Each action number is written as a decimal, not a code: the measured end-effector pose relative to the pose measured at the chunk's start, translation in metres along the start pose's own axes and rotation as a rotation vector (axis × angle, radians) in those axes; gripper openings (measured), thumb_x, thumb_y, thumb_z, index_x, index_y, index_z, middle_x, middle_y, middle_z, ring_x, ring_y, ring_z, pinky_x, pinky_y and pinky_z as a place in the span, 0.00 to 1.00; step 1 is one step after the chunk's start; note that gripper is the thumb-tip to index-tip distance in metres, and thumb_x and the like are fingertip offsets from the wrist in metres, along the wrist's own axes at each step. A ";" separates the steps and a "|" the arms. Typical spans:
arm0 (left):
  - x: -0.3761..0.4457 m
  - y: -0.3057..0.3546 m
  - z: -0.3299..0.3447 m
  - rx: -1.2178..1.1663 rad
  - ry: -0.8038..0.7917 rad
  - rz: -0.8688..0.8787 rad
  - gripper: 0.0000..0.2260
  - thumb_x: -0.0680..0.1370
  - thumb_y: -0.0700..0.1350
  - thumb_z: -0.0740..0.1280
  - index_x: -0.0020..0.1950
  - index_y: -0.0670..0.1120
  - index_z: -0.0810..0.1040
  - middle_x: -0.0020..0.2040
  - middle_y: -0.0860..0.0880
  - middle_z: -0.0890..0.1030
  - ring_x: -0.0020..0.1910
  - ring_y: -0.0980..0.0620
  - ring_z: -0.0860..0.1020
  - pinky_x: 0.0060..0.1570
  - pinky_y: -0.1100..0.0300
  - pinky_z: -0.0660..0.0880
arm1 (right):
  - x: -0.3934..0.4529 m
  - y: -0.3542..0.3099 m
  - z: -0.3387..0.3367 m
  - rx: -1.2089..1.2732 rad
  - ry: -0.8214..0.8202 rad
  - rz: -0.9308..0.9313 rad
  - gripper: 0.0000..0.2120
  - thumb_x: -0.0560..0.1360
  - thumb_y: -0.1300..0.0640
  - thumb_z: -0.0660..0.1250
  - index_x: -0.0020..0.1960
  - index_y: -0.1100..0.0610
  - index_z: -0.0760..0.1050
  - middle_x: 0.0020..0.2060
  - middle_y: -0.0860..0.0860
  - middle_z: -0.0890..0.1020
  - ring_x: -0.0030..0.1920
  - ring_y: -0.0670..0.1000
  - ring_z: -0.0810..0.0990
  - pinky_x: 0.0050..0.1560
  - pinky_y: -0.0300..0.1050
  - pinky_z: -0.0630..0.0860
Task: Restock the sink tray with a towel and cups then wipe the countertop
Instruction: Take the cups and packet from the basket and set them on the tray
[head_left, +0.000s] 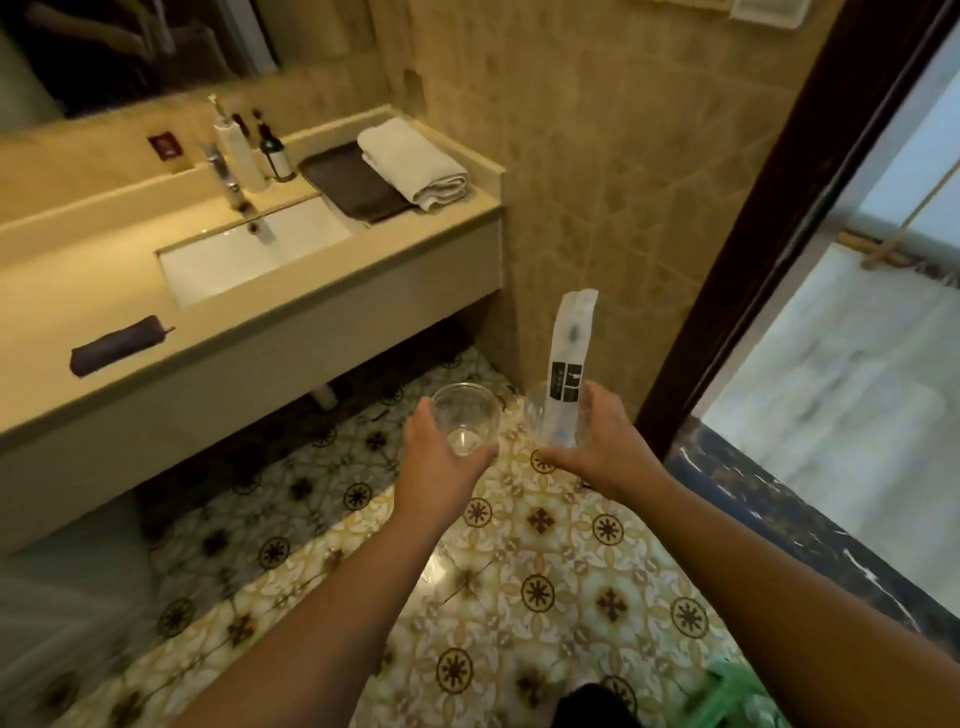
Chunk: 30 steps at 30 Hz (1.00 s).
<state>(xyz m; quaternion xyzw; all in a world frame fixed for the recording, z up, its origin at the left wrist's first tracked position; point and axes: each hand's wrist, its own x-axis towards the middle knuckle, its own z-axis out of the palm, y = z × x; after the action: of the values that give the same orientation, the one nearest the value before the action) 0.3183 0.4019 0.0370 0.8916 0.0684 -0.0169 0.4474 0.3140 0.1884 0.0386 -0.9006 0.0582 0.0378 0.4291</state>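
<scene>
L hand (441, 452) grips a clear cup (464, 418), R hand (597, 452) another cup (553, 426) w/ sachet (571, 358); thin plastic, a squeeze could buckle or drop them before the tray (348, 182).

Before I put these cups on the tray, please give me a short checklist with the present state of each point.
1. Left hand has a firm grip on the empty cup: ok.
2. Right hand holds the second cup with the sachet upright in it: ok.
3. Towel already on the tray: ok.
4. Free space on the tray for two cups: ok.
5. Cups clean: cannot tell.
6. Countertop wiped: cannot tell.
</scene>
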 end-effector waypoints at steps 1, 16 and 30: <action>0.013 -0.003 -0.003 0.006 0.017 -0.012 0.48 0.70 0.58 0.76 0.79 0.47 0.51 0.78 0.47 0.59 0.73 0.48 0.65 0.62 0.59 0.63 | 0.016 -0.005 0.004 -0.011 -0.019 -0.012 0.53 0.61 0.40 0.79 0.76 0.51 0.53 0.72 0.51 0.63 0.68 0.52 0.69 0.67 0.53 0.70; 0.267 0.016 -0.038 -0.082 0.296 -0.184 0.46 0.70 0.57 0.76 0.79 0.47 0.53 0.74 0.47 0.65 0.69 0.48 0.69 0.58 0.60 0.67 | 0.332 -0.101 0.024 -0.030 -0.221 -0.199 0.49 0.55 0.38 0.77 0.70 0.46 0.59 0.66 0.50 0.69 0.62 0.50 0.74 0.59 0.49 0.76; 0.574 -0.022 -0.098 0.016 0.389 -0.217 0.44 0.69 0.59 0.76 0.77 0.50 0.55 0.75 0.47 0.65 0.70 0.46 0.70 0.63 0.50 0.71 | 0.616 -0.199 0.113 -0.134 -0.191 -0.205 0.51 0.63 0.43 0.79 0.75 0.49 0.53 0.73 0.52 0.64 0.70 0.56 0.68 0.64 0.53 0.70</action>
<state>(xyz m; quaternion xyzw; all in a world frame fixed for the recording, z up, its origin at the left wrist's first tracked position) 0.8801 0.5546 0.0256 0.8689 0.2489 0.1065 0.4144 0.9497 0.3561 0.0478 -0.9208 -0.0778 0.0829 0.3730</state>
